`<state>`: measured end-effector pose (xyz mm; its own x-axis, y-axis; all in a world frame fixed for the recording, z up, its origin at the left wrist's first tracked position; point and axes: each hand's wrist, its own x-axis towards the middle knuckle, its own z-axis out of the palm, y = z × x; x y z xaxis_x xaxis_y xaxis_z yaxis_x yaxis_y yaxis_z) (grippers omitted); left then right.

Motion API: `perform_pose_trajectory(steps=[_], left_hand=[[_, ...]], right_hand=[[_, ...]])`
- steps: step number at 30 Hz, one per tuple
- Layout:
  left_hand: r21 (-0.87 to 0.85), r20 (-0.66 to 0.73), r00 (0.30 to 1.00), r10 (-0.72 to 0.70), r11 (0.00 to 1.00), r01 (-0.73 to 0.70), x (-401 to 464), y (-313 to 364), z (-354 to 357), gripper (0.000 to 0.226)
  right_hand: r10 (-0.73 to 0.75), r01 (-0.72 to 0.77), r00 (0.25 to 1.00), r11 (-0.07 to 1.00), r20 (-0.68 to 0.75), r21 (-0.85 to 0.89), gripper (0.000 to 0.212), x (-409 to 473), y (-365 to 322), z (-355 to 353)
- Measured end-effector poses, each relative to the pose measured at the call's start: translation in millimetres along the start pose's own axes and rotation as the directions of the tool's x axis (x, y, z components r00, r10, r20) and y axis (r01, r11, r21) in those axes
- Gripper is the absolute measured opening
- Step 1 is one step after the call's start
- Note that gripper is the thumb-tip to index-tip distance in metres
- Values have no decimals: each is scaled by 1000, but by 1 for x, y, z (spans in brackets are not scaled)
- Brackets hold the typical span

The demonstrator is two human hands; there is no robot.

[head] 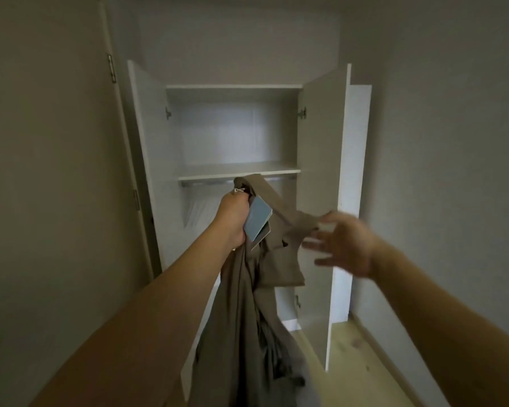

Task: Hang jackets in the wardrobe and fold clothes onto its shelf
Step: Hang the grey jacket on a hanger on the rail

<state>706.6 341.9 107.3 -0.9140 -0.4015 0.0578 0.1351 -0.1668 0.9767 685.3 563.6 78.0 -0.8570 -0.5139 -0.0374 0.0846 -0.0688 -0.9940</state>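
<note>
A beige jacket point(247, 304) hangs in front of the open white wardrobe point(147, 142). My left hand point(232, 218) grips it at the collar, along with a hanger hook and blue paper tags point(257, 220). My right hand point(343, 245), blurred, is open with spread fingers beside the jacket's raised shoulder; whether it touches the cloth I cannot tell. The wardrobe's shelf point(235, 168) is bare, and a metal rail point(206, 182) runs just under it, partly hidden by the jacket.
Both wardrobe doors stand open; the right door point(321, 171) is close to my right hand. A room door with hinges point(56, 142) is on the left. A wall is on the right, with a light wooden floor point(362, 362) below.
</note>
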Motion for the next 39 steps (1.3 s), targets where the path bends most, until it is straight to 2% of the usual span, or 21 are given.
perform_pose_trajectory(steps=[3,5,7,9,11,14,17,18,19,21,22,23,25,28,30,32,33,35,37,39], left_hand=[[-34,29,999,-44,998,45,60,-6,6,26],[-15,67,997,-39,999,40,103,-12,6,28],[15,102,995,-15,1000,14,149,-17,1,26],[57,87,996,18,998,-23,197,-21,-10,23],[130,11,998,60,990,-61,246,-25,-25,24],[257,-82,990,114,962,-90,317,-38,-46,27],[424,-98,988,121,903,-69,382,-59,-60,24],[500,-67,994,92,865,-47,401,-67,-64,18],[563,-22,999,38,826,-19,418,-75,-67,21],[608,61,982,-179,787,105,448,-94,-76,69],[600,91,951,-297,778,185,464,-106,-82,83],[579,115,916,-384,776,252,481,-119,-88,87],[549,135,869,-477,766,335,515,-147,-97,79],[666,102,897,-430,699,260,571,-181,-104,40],[658,150,872,-465,706,263,609,-194,-102,13],[685,172,821,-545,665,298,644,-203,-105,4],[712,163,804,-572,632,306,661,-206,-110,3],[738,99,806,-583,587,334,699,-214,-125,10],[738,-25,839,-544,556,383,737,-222,-146,12],[761,-142,880,-453,518,390,779,-230,-169,10]], right_hand=[[167,-140,981,962,98,-236,71,62,50,13],[279,-227,952,920,128,-320,87,106,76,23],[265,-232,958,941,109,-247,79,156,90,25],[178,-176,984,979,14,-108,51,210,91,23],[114,-121,985,992,-127,-44,25,266,76,19],[43,-59,938,998,-345,-36,23,347,35,12],[-12,25,911,999,-412,26,21,414,-1,13],[-13,46,908,996,-419,70,21,433,-9,15],[-14,73,906,990,-422,125,22,452,-16,18],[-41,129,908,975,-417,184,25,491,-23,25],[-60,135,909,979,-413,155,27,512,-25,29],[-86,126,907,990,-413,70,28,534,-24,32],[-195,125,907,971,-373,-204,31,576,-20,35],[-343,206,930,789,-136,-579,34,641,-7,32],[-338,214,941,609,-7,-763,38,684,2,28],[-276,175,961,520,30,-836,41,724,11,22],[-234,159,971,518,40,-840,41,742,13,19],[-127,95,992,626,18,-774,43,777,15,16],[20,-45,999,722,-44,-690,43,809,12,16],[135,-149,988,750,-72,-644,43,834,12,16]])
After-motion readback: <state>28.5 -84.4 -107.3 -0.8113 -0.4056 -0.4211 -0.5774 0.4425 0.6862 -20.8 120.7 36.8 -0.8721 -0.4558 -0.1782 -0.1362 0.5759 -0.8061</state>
